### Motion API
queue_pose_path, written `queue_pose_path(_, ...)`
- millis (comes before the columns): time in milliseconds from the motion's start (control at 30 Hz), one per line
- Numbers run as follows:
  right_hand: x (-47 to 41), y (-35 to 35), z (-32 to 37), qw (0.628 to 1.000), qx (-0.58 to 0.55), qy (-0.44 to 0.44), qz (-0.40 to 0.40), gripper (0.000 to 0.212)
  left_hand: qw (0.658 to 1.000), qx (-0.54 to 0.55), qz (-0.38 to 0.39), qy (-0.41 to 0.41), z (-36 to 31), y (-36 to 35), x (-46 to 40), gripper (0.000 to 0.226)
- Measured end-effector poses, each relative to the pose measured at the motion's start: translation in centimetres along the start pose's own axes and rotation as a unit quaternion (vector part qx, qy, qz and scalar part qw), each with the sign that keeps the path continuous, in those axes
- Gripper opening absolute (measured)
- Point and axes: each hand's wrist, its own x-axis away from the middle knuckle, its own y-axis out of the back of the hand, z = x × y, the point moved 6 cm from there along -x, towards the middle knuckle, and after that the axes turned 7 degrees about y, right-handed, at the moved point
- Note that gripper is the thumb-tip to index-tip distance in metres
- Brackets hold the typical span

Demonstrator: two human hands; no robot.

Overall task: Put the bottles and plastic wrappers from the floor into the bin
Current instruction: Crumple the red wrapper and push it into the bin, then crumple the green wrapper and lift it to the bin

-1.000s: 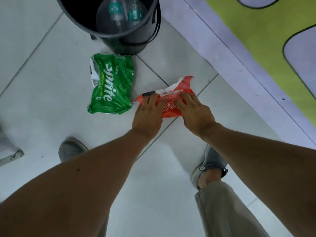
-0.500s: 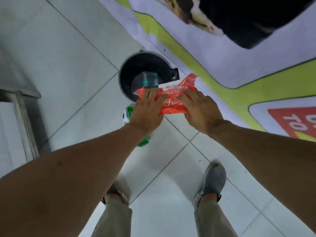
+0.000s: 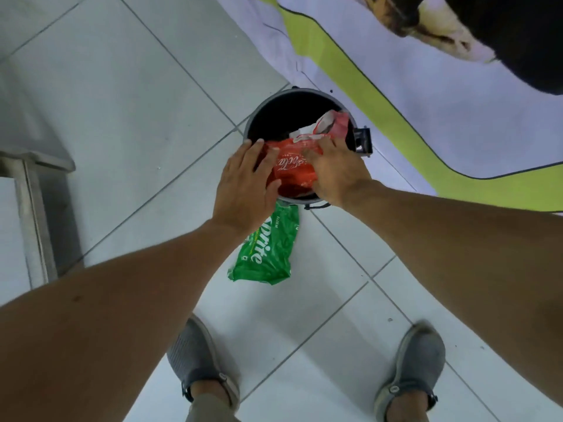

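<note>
A crumpled red Coca-Cola plastic wrapper (image 3: 294,170) hangs in the mouth of the round black bin (image 3: 259,112). My right hand (image 3: 336,170) lies on the wrapper's right side, fingers over it and thumb below. My left hand (image 3: 245,185) is at the wrapper's left edge with its fingers spread and straight, over the bin's near-left rim. A green Sprite plastic wrapper (image 3: 268,251) lies on the floor tiles just in front of the bin, partly under my left wrist. The bin's contents below the red wrapper are hidden.
A printed white, yellow-green and black banner (image 3: 426,117) covers the floor right behind the bin. A metal frame leg (image 3: 33,220) stands at the left edge. My two grey shoes (image 3: 198,367) (image 3: 417,363) stand on the white tiles near the bottom.
I have stood up and carried the red wrapper from the floor to the bin's mouth. My left hand's fingers have spread off it. The green wrapper has not moved.
</note>
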Motion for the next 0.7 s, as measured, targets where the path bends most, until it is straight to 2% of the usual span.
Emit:
queue_pose_path(67,-0.2,-1.1,0.4,0.998,-0.051,-0.021,0.034,0.094,1.000,0.001,-0.006,0.024,2.3,-0.2,2.9,0.057)
queue_pose_path(133,0.9,-0.4,0.7,0.997,-0.061,-0.040,-0.020,0.095,0.997,-0.014,0.028,0.070,4.3,-0.7,6.3,0.056)
queue_pose_path(200,3.3,1.6,1.4,0.988,-0.060,-0.033,-0.137,0.081,0.987,-0.021,0.081,0.138,5.8,-1.6,9.7,0.060)
queue_pose_path(267,6.3,2.8,2.6,0.963,-0.096,0.017,-0.253,0.055,0.967,-0.017,0.142,0.209,6.4,-3.1,13.0,0.066)
queue_pose_path(300,7.7,2.7,3.5,0.950,-0.121,0.052,-0.284,0.043,0.956,-0.011,0.167,0.240,6.4,-4.0,14.4,0.069)
queue_pose_path(367,9.5,0.5,5.6,0.948,-0.159,0.118,-0.250,0.031,0.937,0.007,0.193,0.290,5.9,-6.3,16.5,0.078)
queue_pose_path(433,9.8,-3.3,7.7,0.957,-0.171,0.175,-0.158,0.035,0.920,0.038,0.197,0.337,5.2,-8.9,17.6,0.086)
queue_pose_path(600,5.0,-13.3,9.0,0.974,-0.056,0.215,0.034,0.086,0.892,0.084,0.161,0.414,4.7,-16.5,17.4,0.119)
queue_pose_path(700,0.7,-17.2,9.5,0.967,0.029,0.249,0.048,0.104,0.867,0.091,0.177,0.457,5.0,-20.4,16.8,0.142)
